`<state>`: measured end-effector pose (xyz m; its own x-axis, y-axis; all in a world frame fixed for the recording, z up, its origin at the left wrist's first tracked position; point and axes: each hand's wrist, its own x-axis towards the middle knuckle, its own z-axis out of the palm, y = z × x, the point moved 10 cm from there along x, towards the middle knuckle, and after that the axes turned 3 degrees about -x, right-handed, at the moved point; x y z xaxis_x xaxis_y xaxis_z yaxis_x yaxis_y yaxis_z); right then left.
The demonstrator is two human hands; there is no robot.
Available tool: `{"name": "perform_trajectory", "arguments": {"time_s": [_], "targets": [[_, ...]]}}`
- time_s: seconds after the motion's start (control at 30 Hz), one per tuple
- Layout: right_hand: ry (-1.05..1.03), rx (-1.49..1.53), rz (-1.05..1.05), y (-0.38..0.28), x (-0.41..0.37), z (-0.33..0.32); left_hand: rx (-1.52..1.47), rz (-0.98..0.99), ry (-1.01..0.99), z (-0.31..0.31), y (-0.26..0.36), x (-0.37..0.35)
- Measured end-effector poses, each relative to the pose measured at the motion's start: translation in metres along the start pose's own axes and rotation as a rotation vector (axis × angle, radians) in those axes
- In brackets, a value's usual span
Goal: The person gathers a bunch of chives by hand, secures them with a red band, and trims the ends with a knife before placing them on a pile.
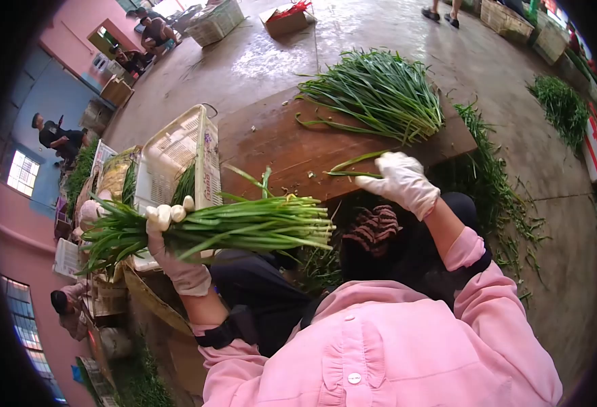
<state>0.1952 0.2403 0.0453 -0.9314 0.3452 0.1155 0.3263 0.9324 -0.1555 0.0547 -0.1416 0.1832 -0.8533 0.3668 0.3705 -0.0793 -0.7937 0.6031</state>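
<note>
My left hand (176, 237), in a whitish glove, is wrapped round a thick bundle of garlic chives (257, 224). The pale cut ends point right and the leafy ends spread left, above my lap. Over the near edge of the brown wooden board (271, 146) is my gloved right hand (407, 183), its fingers closed round the ends of a few loose chive blades (352, 166). A large pile of garlic chives (380, 95) lies on the board's far right part, stalk ends toward me.
A white plastic crate (176, 152) with greens stands left of the board. Chive scraps (509, 217) litter the floor at right, near another green heap (560, 102). A cardboard box (287, 22) and a crate (215, 24) stand farther back. Several people are around the room's edges.
</note>
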Motion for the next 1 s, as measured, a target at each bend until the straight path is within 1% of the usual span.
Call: {"name": "perform_trajectory", "arguments": {"time_s": [0.03, 0.07, 0.1, 0.13, 0.17, 0.2, 0.23, 0.27, 0.3, 0.33, 0.4, 0.43, 0.5, 0.53, 0.57, 0.63, 0.67, 0.7, 0.73, 0.77, 0.83, 0.9, 0.93, 0.97, 1.0], "targets": [[-0.137, 0.398, -0.136, -0.023, 0.005, 0.010, -0.058, -0.005, -0.093, 0.014, -0.002, -0.001], [-0.040, 0.406, -0.507, -0.066, -0.009, -0.018, -0.074, 0.016, -0.182, 0.027, -0.002, -0.002], [0.067, 0.405, -0.875, -0.102, -0.035, -0.045, -0.074, 0.030, -0.193, 0.036, -0.003, -0.004], [0.025, 0.566, -0.989, -0.122, -0.036, -0.036, -0.094, 0.008, -0.235, 0.045, -0.007, -0.006], [0.037, 0.630, -0.965, -0.135, -0.038, -0.036, -0.114, -0.014, -0.276, 0.052, -0.010, -0.007], [0.143, 0.777, -1.074, -0.149, -0.043, -0.039, -0.118, -0.020, -0.278, 0.054, -0.012, -0.008], [-0.143, 0.862, -1.002, -0.167, -0.036, -0.026, -0.125, -0.057, -0.328, 0.060, -0.015, -0.010], [-0.374, 1.048, -0.686, -0.174, -0.025, -0.028, -0.131, -0.093, -0.378, 0.066, -0.019, -0.012], [-0.598, 1.207, -0.351, -0.176, -0.029, -0.019, -0.132, -0.095, -0.379, 0.066, -0.020, -0.013], [-0.603, 1.409, -0.324, -0.182, -0.029, -0.016, -0.099, -0.087, -0.388, 0.067, -0.020, -0.015], [-0.412, 1.401, -0.319, -0.172, -0.032, -0.018, -0.079, -0.044, -0.402, 0.066, -0.017, -0.018], [-0.412, 1.401, -0.321, -0.171, -0.035, -0.020, -0.078, -0.043, -0.402, 0.060, -0.015, -0.021], [-0.345, 1.952, -0.117, -0.152, -0.033, -0.022, 0.133, 0.152, -0.066, 0.008, 0.011, -0.023], [-0.531, 2.332, -0.025, -0.155, -0.033, -0.021, 0.111, 0.144, -0.040, -0.006, 0.013, -0.022], [-0.560, 2.408, -0.023, -0.148, -0.030, -0.015, 0.088, 0.136, -0.013, -0.016, 0.015, -0.020], [-0.427, 2.317, 0.000, -0.124, -0.027, -0.011, 0.419, 0.238, 0.042, -0.025, 0.024, -0.015], [-0.376, 2.330, 0.088, -0.115, -0.026, -0.014, 0.187, 0.172, -0.035, -0.021, 0.016, -0.009], [-0.343, 2.241, 0.186, -0.098, -0.027, -0.011, 0.188, 0.177, -0.032, -0.028, 0.015, -0.006], [-0.270, 2.226, 0.232, -0.084, -0.026, -0.009, 0.249, 0.209, 0.024, -0.043, 0.015, -0.006], [-0.198, 2.208, 0.274, -0.069, -0.025, -0.005, 0.176, 0.187, 0.043, -0.043, 0.012, -0.003], [-0.190, 2.000, 0.208, -0.022, -0.017, 0.021, 0.029, 0.150, 0.087, -0.043, 0.006, 0.002], [-0.059, 2.005, 0.295, 0.017, -0.016, 0.015, 0.023, 0.125, 0.112, -0.055, 0.007, 0.008], [0.033, 1.987, 0.192, 0.034, -0.015, -0.001, 0.022, 0.127, 0.112, -0.064, 0.012, 0.010], [0.133, 2.022, 0.226, 0.054, -0.017, -0.010, 0.009, 0.130, 0.124, -0.075, 0.018, 0.011], [0.105, 1.869, 0.259, 0.079, -0.019, -0.017, -0.004, 0.135, 0.137, -0.082, 0.023, 0.012]]}}
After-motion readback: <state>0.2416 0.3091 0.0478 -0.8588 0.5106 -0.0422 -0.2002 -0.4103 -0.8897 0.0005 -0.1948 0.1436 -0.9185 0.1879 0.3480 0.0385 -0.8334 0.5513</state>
